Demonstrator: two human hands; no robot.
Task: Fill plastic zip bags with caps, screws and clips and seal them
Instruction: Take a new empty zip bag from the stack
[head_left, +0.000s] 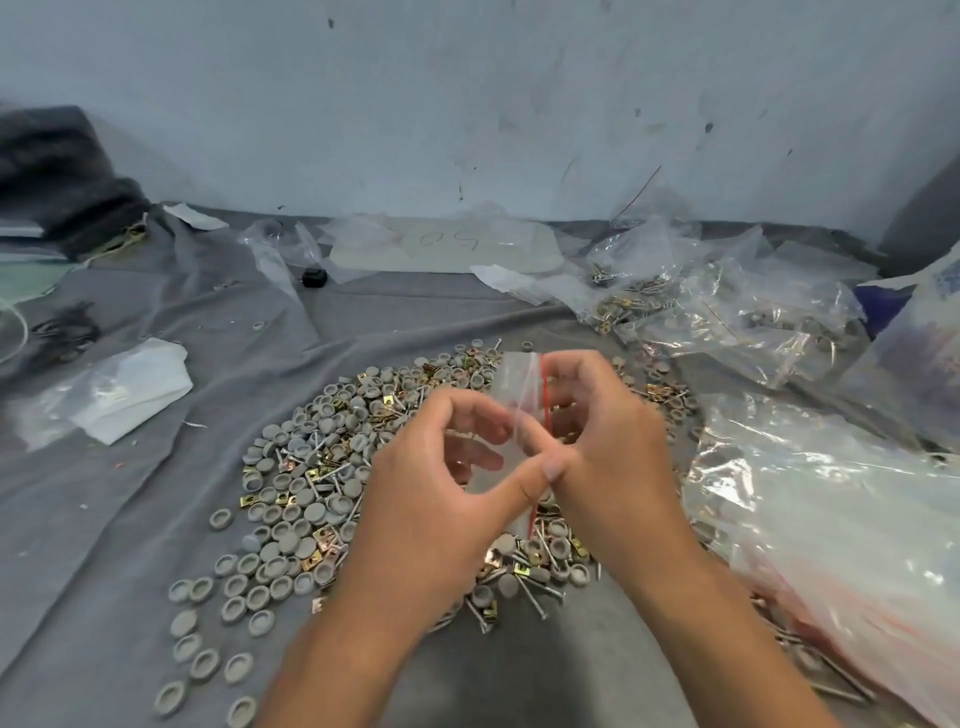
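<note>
- Fingers of both hands are curled onto one small zip bag (511, 410), held up at the centre of the frame above the heap of parts. The left hand (441, 483) pinches it from the left, thumb stretched across to the red zip line, while the right hand (608, 441) pinches that same red edge from the right.
- Bag contents are hard to read through the film. It looks empty or nearly so, and whether the mouth is open or pressed closed cannot be told.
- Risk one: if the mouth is being parted, the thin film may cling, and a hard tug with both thumbs could tear it at the zip strip.
- Risk two: if the zip is being sealed, a gap left along the strip would let small parts leak out later.
- Below the hands, grey caps (270, 525), screws (530, 597) and brass clips (327, 535) lie mixed on the grey cloth (130, 519). Blind picking could give a wrong count or a missing part type.
- Screw points could pierce the film when pushed in tip first.
- A big clear sack (831, 519) at the right of the frame lies just beside the right forearm; an elbow sweep could drag it over the heap.
- Stray caps (208, 660) at the lower left lie apart from the heap and could roll off the cloth.
</note>
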